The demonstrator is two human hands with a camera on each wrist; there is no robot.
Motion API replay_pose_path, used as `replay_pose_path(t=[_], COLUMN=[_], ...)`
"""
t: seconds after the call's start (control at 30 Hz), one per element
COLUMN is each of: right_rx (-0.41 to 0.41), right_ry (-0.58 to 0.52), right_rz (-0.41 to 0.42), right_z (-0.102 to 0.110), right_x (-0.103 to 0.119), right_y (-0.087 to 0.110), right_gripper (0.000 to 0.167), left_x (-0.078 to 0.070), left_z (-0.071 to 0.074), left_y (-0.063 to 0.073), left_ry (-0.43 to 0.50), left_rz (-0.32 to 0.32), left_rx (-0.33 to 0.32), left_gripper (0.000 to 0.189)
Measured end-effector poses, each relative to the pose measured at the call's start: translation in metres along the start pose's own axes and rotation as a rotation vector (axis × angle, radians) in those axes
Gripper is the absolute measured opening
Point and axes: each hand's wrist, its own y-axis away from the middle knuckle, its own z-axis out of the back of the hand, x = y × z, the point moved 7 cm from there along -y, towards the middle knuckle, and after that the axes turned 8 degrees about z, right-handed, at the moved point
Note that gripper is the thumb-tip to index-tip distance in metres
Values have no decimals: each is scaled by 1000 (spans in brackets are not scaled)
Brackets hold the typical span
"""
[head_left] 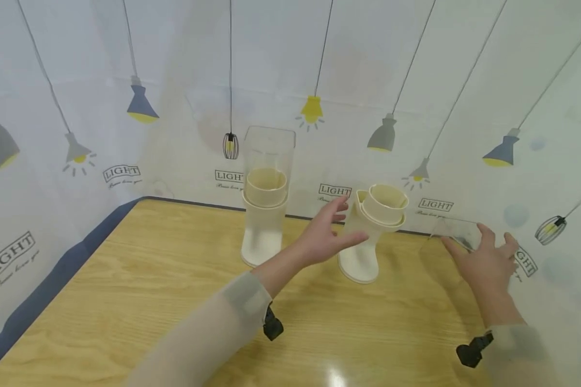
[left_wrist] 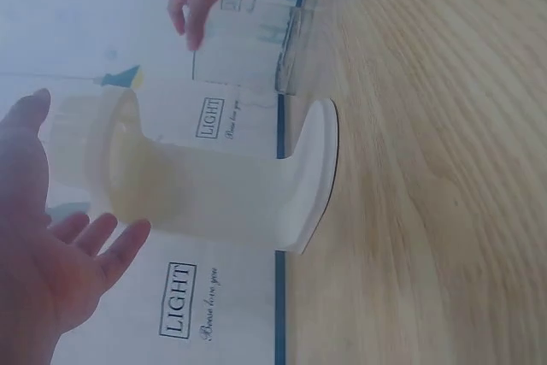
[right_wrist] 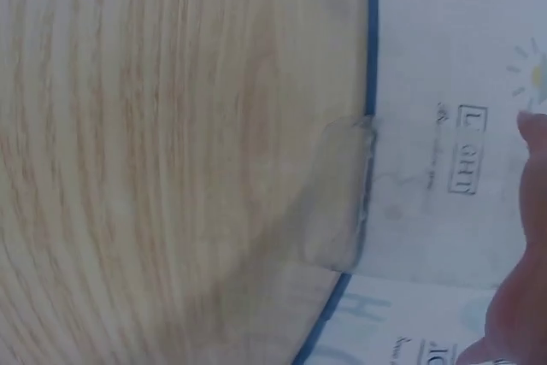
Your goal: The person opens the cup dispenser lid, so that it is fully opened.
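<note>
My left hand (head_left: 326, 231), fingers spread and thumb out, is at the left side of a cream-coloured dispenser stand (head_left: 360, 255) with a round collar (head_left: 387, 207) on top. In the left wrist view its fingertips are close to the stand (left_wrist: 214, 194); whether they touch it I cannot tell. My right hand (head_left: 489, 263) is spread at the top of a clear see-through container (head_left: 431, 247), thumb and index finger near its rim. That container (right_wrist: 338, 203) stands on the table by the back edge. Contact there is unclear.
Left of the stand, a second cream dispenser (head_left: 261, 231) carries a clear container (head_left: 269, 145) upright on its collar. All stand on a wooden table (head_left: 174, 301). Behind its dark back edge hangs a white curtain (head_left: 184, 145) printed with lamps and the word LIGHT.
</note>
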Motion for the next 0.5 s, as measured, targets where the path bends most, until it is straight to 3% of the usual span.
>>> replay_pose_path(t=[0.1,0.23,0.5], right_rx=[-103,-205,-275], right_ry=[-64,-152,-260], right_rz=[55,187,432], right_z=[12,30,43], right_x=[14,45,118], right_y=[10,28,78], right_gripper=[94,69,42], left_x=[-4,-9,-15], left_z=[6,16,42], left_y=[16,40,84], left_ry=[-3,-42,-84], left_rz=[-42,-93,-135], left_rx=[20,41,33], left_gripper=[91,83,78])
